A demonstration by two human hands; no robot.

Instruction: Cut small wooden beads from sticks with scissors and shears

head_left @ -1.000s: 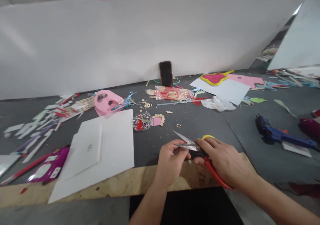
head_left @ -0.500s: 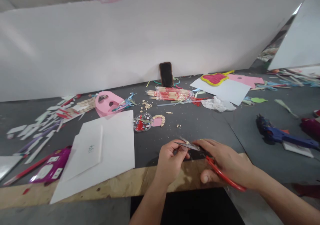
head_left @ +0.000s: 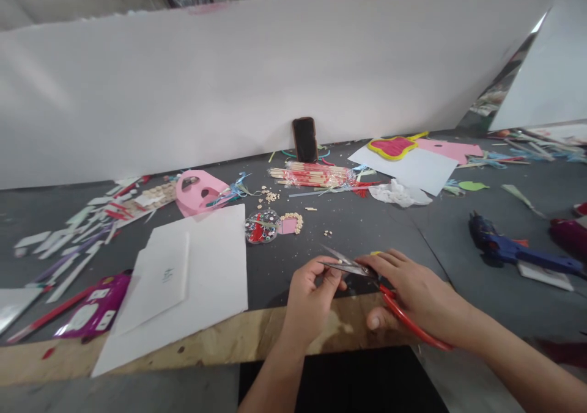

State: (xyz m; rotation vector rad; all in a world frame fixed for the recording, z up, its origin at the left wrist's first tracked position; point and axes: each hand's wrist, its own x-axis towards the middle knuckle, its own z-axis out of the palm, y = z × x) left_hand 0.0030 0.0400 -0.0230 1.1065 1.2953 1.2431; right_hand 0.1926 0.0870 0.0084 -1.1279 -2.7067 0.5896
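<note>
My right hand grips a pair of scissors with red and yellow handles; the steel blades point left, slightly apart. My left hand is pinched shut at the blades, holding something small I cannot make out. Both hands hover over the wooden front edge of the dark table. Just beyond them lie a small pink piece edged with wooden beads and a clear round case of googly eyes.
White sheets lie at left, a purple packet and paper strips further left. A pink foam shape, a stick bundle, a phone, a blue glue gun and a white board wall surround the area.
The scissor blades, open and raised a second ago, have come down and nearly closed at my left fingertips. My right hand slid slightly toward me; the yellow handle is now mostly hidden.
</note>
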